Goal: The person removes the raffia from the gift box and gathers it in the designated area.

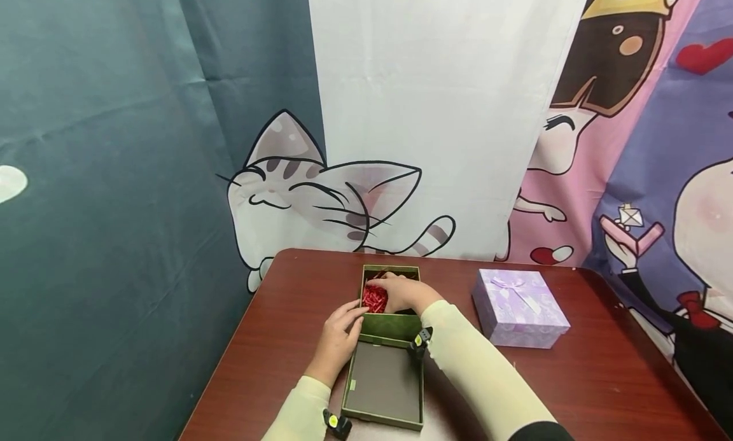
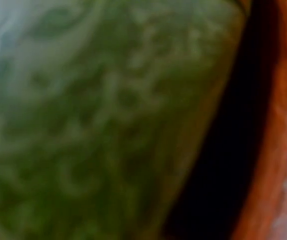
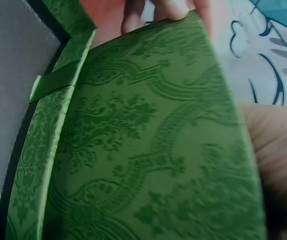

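An open green patterned box stands on the table with red shredded paper inside. My right hand reaches down into it, its fingers over and beside the paper. Its thumb and lower fingers are hidden, so I cannot tell whether they grip any. At the box's front left corner rests my left hand, fingers fairly straight, fingertips on the rim in the right wrist view. In front of the box lies a green-edged lid, its grey inside facing up.
A lilac gift box with a ribbon bow stands to the right on the brown table. Printed curtains hang behind the table. The left wrist view is filled by a blurred green patterned surface.
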`<action>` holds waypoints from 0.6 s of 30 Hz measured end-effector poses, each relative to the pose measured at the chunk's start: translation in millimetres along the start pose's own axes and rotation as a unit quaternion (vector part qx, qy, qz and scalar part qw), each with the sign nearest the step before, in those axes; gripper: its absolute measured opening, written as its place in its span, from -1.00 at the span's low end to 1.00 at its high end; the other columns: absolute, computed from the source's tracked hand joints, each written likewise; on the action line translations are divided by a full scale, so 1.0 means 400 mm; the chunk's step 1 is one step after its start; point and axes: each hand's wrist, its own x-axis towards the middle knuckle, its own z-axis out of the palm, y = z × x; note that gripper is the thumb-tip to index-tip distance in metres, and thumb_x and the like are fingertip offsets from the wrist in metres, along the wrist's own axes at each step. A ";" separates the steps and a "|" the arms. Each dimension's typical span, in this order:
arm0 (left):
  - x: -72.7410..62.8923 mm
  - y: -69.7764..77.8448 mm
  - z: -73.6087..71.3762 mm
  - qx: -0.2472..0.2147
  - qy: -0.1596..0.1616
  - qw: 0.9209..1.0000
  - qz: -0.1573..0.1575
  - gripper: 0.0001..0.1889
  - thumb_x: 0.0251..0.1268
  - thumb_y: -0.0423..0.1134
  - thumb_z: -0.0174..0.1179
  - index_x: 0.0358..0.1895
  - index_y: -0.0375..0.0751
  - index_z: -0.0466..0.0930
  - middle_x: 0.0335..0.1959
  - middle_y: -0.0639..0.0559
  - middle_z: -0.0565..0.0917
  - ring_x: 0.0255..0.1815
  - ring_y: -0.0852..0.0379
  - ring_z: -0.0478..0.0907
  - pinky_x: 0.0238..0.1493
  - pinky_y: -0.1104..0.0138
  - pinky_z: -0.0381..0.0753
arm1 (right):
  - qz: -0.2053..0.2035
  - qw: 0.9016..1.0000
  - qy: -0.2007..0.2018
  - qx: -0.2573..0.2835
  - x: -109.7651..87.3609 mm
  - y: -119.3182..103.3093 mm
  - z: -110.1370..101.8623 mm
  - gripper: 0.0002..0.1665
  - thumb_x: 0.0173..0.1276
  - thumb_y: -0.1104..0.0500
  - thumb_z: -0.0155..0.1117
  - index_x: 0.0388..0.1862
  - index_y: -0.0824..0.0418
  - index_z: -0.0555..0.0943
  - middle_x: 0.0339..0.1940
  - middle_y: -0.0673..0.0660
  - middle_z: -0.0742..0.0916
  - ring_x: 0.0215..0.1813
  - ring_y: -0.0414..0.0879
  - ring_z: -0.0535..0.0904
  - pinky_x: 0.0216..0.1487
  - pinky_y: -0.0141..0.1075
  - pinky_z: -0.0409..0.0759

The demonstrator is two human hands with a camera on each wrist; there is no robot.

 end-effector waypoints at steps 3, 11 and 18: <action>0.001 0.000 0.001 0.004 0.007 1.000 0.005 -0.74 0.36 -0.38 0.37 0.06 -0.08 0.80 0.20 -0.06 0.70 0.21 -0.05 0.65 0.16 0.06 0.67 | 0.012 1.000 -0.022 -0.009 0.014 -0.007 0.010 -0.09 0.24 0.01 0.56 0.56 -0.18 0.42 0.51 0.23 0.44 0.33 0.14 0.52 0.12 0.00 0.60; -0.002 0.005 0.007 0.002 0.013 1.000 0.006 -0.74 0.34 -0.42 0.36 0.04 -0.11 0.80 0.17 -0.08 0.71 0.19 -0.07 0.66 0.15 0.06 0.68 | 0.002 0.999 -0.029 -0.018 0.027 -0.004 0.035 -0.42 0.42 0.34 0.30 0.39 0.02 0.62 0.30 0.15 0.67 0.22 -0.02 0.61 0.05 -0.16 0.61; 0.002 0.005 0.003 -0.001 0.025 1.000 0.015 -0.72 0.30 -0.46 0.38 0.03 -0.11 0.80 0.15 -0.09 0.72 0.16 -0.09 0.68 0.13 0.05 0.68 | -0.044 0.999 0.017 0.022 0.029 0.006 0.013 -0.57 0.28 0.45 0.39 0.05 0.08 0.78 -0.17 0.02 0.79 -0.38 -0.18 0.50 -0.40 -0.31 0.46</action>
